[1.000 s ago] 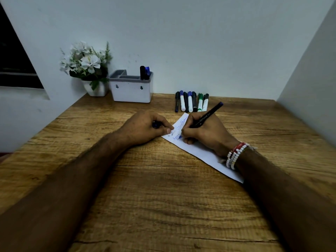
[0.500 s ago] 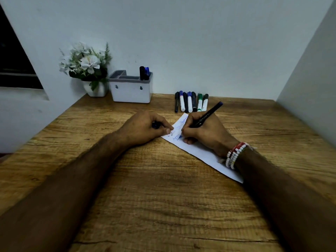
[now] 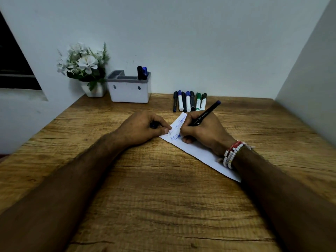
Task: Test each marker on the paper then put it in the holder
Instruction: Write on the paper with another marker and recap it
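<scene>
My right hand (image 3: pixel 203 130) grips a black pen with a blue end (image 3: pixel 206 113), its tip touching the white paper strip (image 3: pixel 198 151), which carries blue scribbles. My left hand (image 3: pixel 141 128) rests at the paper's left corner, fingers curled around a small dark cap (image 3: pixel 154 125). Several markers (image 3: pixel 189 101) lie side by side at the back of the table. The white holder with a grey rim (image 3: pixel 129 90) stands back left, with two markers (image 3: pixel 142 72) upright in its right compartment.
A white pot of white flowers (image 3: pixel 85 68) sits left of the holder in the corner. Walls close in behind and on the right. The wooden table (image 3: pixel 163 197) stretches toward me under both forearms.
The pen tip has shifted slightly over the paper as the right hand writes. The left hand has stayed in place.
</scene>
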